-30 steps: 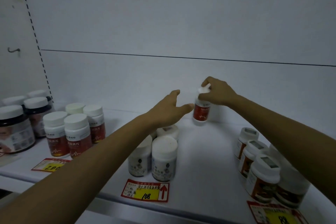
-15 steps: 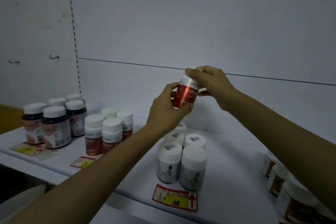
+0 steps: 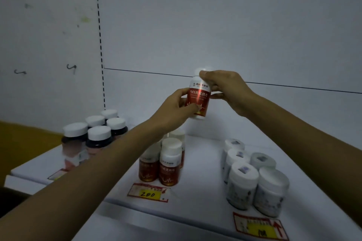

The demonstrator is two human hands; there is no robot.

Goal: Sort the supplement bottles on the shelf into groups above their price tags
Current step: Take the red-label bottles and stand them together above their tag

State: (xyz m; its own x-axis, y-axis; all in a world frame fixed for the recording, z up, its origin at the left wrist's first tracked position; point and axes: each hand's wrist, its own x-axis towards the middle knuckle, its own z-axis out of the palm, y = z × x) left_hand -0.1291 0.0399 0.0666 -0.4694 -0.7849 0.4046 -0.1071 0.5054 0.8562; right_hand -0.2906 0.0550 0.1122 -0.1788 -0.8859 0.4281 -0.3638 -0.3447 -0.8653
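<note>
1. A red-label bottle with a white cap is held in the air above the shelf. It is close to upright, near the middle of the view, in front of the white back panel.
2. The left hand grips the bottle's lower half from 8 o'clock, with the thumb pressed across the label and the fingers curled behind it.
3. The right hand grips the upper half from 3 o'clock, with the thumb at the cap and the fingers wrapped round the side.
4. At 6 o'clock from the held bottle, matching red-label bottles stand grouped on the shelf, partly hidden by the left forearm. A price tag marked 200 lies just at their 6 o'clock.
5. At 4 o'clock, white bottles stand packed together, with a second price tag at their 6 o'clock. Its number is too blurred to read.
6. At 8 o'clock, dark jars with white lids cluster near the shelf's left end.
</note>
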